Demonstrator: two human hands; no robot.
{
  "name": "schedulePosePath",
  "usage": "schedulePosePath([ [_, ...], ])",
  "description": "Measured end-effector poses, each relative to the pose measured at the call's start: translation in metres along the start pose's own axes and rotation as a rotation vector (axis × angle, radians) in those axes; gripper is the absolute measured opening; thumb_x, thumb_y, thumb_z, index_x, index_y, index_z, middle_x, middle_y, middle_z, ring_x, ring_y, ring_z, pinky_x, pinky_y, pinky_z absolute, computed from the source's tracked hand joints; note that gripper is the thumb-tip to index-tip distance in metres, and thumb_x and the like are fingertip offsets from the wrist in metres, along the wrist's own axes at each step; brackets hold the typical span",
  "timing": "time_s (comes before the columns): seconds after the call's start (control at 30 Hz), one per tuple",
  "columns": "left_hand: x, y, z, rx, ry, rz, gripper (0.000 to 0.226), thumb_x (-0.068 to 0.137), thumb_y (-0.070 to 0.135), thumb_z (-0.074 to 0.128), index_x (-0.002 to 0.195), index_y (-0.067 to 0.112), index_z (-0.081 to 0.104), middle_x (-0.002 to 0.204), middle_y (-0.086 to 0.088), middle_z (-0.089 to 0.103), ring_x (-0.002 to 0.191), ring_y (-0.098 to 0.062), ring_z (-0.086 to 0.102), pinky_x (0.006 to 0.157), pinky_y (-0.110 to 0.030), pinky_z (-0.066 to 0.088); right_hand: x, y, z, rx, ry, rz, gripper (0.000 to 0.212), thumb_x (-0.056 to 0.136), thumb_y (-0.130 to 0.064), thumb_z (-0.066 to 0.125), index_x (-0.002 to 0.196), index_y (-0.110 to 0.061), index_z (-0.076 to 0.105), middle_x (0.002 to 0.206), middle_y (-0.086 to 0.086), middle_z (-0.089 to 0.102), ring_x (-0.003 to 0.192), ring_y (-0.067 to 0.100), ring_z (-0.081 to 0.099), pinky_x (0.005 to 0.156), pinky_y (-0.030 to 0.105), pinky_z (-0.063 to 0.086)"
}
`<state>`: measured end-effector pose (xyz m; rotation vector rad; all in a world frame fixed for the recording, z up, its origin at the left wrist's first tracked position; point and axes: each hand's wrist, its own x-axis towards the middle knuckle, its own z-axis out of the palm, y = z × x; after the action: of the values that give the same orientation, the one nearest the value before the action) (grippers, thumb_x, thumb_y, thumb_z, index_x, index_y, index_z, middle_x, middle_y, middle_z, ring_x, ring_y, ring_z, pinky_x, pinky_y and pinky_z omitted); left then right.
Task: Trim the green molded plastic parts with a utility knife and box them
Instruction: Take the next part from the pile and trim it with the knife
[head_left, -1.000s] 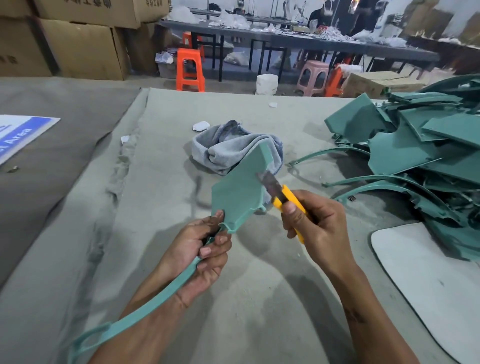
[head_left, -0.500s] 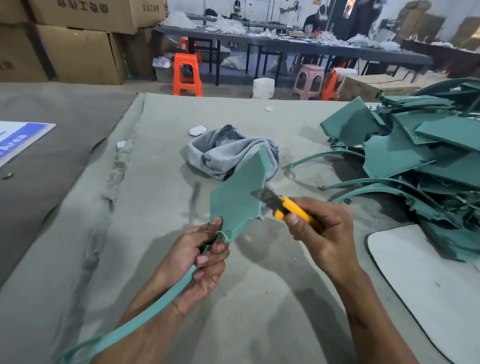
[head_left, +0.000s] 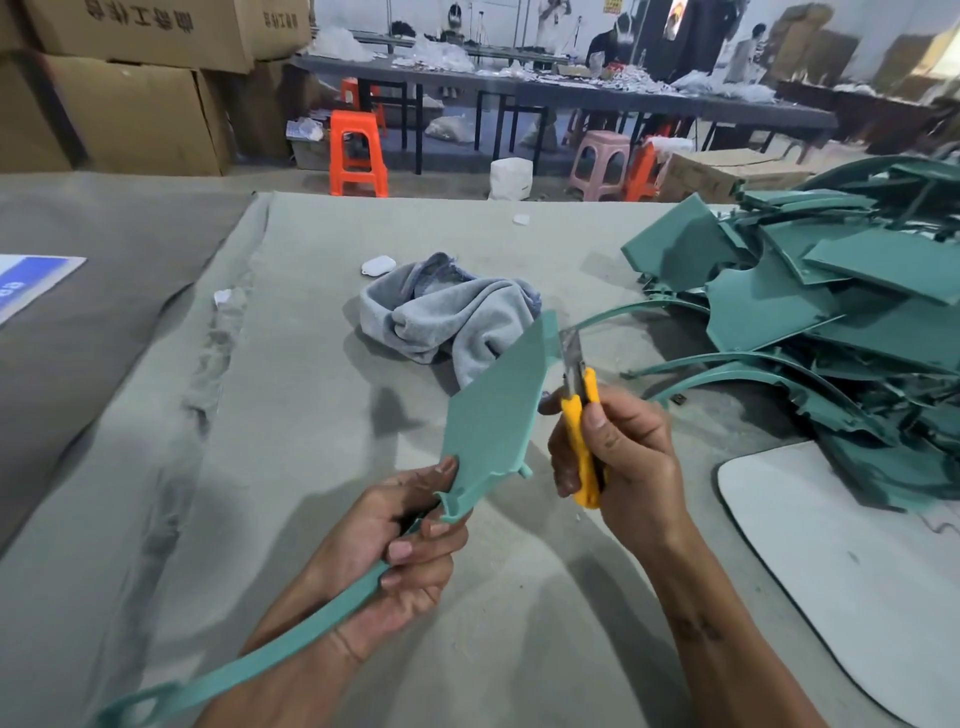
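In the head view, a green plastic part (head_left: 496, 410) is held up above the worktop (head_left: 291, 467), between the 2 hands. The left hand (head_left: 400, 545) is curled round the part's narrow curved strip, just below the point where the strip widens into a flat, pointed panel; the strip runs back under the left forearm to a loop at its end. The right hand (head_left: 618, 457) is clamped on a yellow utility knife (head_left: 581, 426), held upright with its blade out beside the panel's right edge, near the tip; contact cannot be made out.

The part is judged light and thin, stiff across the panel but springy along the strip, so a hold close to the panel, as shown, should keep the edge steady under the blade. The smooth moulding may be slippery.

A pile of green parts (head_left: 831, 322) lies beyond and to the right of the right hand. A grey cloth (head_left: 447, 317) lies beyond the panel.
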<state>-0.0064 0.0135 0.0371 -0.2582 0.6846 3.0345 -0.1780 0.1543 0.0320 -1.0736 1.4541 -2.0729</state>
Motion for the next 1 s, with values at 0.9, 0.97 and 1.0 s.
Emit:
schedulePosePath([
  [0.9, 0.007, -0.004, -0.003, 0.436, 0.267, 0.229, 0.014, 0.086, 0.022, 0.064, 0.079, 0.014, 0.072, 0.05, -0.015, 0.05, 0.025, -0.008, 0.031, 0.03, -0.01, 0.026, 0.013, 0.003, -0.014, 0.232, 0.297, 0.315, 0.035, 0.104, -0.042, 0.057, 0.085, -0.019, 0.075, 0.064, 0.009, 0.046, 0.051, 0.02, 0.039, 0.049, 0.029, 0.036],
  [0.97, 0.012, -0.007, -0.002, 0.438, 0.357, 0.366, 0.016, 0.086, 0.025, 0.063, 0.092, 0.012, 0.069, 0.054, -0.018, 0.052, 0.027, -0.011, 0.032, 0.031, -0.011, 0.026, 0.012, 0.0, -0.012, 0.284, 0.255, 0.304, 0.036, 0.102, -0.046, 0.056, 0.092, -0.017, 0.075, 0.065, 0.008, 0.045, 0.051, 0.019, 0.038, 0.049, 0.029, 0.036],
  [1.0, 0.014, -0.007, -0.001, 0.418, 0.391, 0.431, 0.016, 0.089, 0.026, 0.061, 0.095, 0.011, 0.065, 0.055, -0.018, 0.053, 0.028, -0.012, 0.033, 0.031, -0.011, 0.025, 0.011, -0.002, -0.01, 0.295, 0.233, 0.298, 0.037, 0.099, -0.047, 0.056, 0.095, -0.016, 0.075, 0.065, 0.008, 0.045, 0.051, 0.019, 0.039, 0.049, 0.029, 0.036],
])
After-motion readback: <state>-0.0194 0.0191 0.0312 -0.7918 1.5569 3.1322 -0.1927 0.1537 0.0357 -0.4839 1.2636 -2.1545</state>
